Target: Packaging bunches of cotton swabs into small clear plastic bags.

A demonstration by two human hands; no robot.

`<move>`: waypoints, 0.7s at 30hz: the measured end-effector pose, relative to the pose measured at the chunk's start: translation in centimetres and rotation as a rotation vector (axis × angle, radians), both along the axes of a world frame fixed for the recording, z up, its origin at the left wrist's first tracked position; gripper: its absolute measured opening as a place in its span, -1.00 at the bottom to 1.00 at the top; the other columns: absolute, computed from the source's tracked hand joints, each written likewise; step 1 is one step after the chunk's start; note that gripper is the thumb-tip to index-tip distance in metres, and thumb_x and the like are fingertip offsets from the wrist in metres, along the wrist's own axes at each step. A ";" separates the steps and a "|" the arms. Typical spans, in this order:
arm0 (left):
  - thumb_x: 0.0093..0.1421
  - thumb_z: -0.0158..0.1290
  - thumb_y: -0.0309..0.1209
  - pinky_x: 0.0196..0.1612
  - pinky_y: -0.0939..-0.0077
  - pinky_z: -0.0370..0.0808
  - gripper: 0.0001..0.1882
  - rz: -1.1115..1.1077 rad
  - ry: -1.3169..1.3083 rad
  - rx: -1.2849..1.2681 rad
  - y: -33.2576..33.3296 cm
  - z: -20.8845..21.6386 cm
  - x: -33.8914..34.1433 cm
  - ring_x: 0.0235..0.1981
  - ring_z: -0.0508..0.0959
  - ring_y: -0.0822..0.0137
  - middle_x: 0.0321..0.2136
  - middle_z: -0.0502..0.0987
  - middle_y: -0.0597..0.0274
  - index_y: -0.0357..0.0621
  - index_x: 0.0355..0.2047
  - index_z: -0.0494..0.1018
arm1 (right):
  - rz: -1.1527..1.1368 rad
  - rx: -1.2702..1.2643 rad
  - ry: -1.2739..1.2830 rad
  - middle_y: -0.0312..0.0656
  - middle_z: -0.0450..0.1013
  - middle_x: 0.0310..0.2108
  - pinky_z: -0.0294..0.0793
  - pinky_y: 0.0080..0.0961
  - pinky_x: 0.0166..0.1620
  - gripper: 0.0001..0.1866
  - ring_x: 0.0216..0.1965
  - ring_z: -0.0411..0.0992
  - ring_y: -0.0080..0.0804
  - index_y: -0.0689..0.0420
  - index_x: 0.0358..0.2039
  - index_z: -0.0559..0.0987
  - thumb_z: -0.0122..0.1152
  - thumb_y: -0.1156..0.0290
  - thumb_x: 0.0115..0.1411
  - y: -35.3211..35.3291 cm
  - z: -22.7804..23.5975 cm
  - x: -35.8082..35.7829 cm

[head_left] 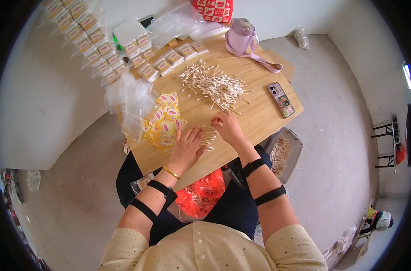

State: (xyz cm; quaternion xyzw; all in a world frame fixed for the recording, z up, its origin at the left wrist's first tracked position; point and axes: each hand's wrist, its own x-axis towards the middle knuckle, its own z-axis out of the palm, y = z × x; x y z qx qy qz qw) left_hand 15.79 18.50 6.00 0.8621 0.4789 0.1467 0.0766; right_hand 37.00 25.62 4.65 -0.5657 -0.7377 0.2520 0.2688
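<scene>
A small row of cotton swabs (209, 134) lies on the wooden table between my two hands. My left hand (186, 147) rests flat at the left of these swabs, fingers stretched out and its fingertips beside a heap of yellow-and-white printed cards (164, 124). On the other side, my right hand (227, 127) has its fingers curled together in a pinch at the swabs' right end; what lies between the fingertips is too small to make out. Farther back, a large loose pile of cotton swabs (216, 84) spreads over the table.
Clear plastic bags (132, 97) lie at the table's left edge. Packed swab bags (174, 58) line the back, with more stacked at far left. A lilac bottle (241, 36) and a phone (281, 99) are at right. A grey bin (284, 153) and red bag (201, 192) sit below.
</scene>
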 end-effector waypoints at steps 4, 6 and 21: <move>0.33 0.05 -0.14 0.48 -0.10 -0.09 -0.41 0.011 -0.021 0.002 -0.1 -0.1 -0.8 0.32 0.32 0.17 0.20 0.44 0.15 -0.19 0.28 0.34 | -0.084 -0.029 0.090 -0.10 0.50 -0.30 0.47 -0.19 -0.01 -0.90 -0.11 0.43 -0.02 0.08 -0.34 0.66 0.27 0.44 0.10 -0.9 0.4 0.9; 0.32 0.06 -0.17 0.48 -0.10 -0.10 -0.42 0.011 -0.039 -0.014 -0.4 -0.1 -0.9 0.32 0.32 0.16 0.18 0.44 0.15 -0.16 0.28 0.34 | -0.102 -0.018 0.073 -0.10 0.49 -0.30 0.47 -0.19 -0.01 -0.90 -0.11 0.43 -0.02 0.07 -0.34 0.66 0.25 0.46 0.11 -1.8 0.3 1.6; 0.12 0.24 -0.38 0.06 0.07 0.31 -0.91 0.231 -0.172 -0.004 3.3 -1.3 1.3 -0.14 0.51 0.16 -0.34 0.50 0.30 0.03 -0.36 0.55 | -0.059 0.035 -0.019 -0.14 0.47 -0.32 0.46 -0.24 -0.04 -0.87 -0.14 0.42 -0.11 0.06 -0.32 0.66 0.21 0.50 0.12 -3.7 0.2 0.9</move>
